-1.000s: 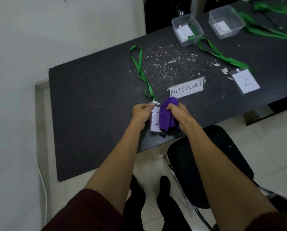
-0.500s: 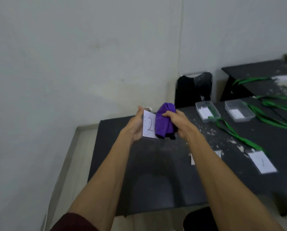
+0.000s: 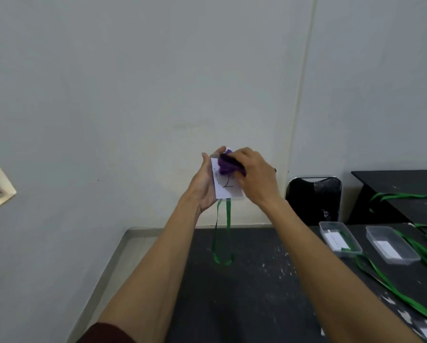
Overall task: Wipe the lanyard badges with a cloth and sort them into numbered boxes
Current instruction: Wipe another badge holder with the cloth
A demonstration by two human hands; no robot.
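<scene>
Badge (image 3: 226, 188), cloth (image 3: 225, 165) in hands (image 3: 205, 185), well above table (image 3: 244, 305) edge

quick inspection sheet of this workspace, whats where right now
surface: black table, speckled with white flecks
job's things: badge marked 2, held up in the air; its green lanyard hangs below it; purple cloth pressed on the badge's top; left clear box and right clear box, each holding a paper slip, numbers unreadable
clutter: loose lanyards trailing across the table on the right
hands: left hand holds the badge; right hand grips the cloth
cables: nothing seen
surroundings: grey wall, black chair, second table
</scene>
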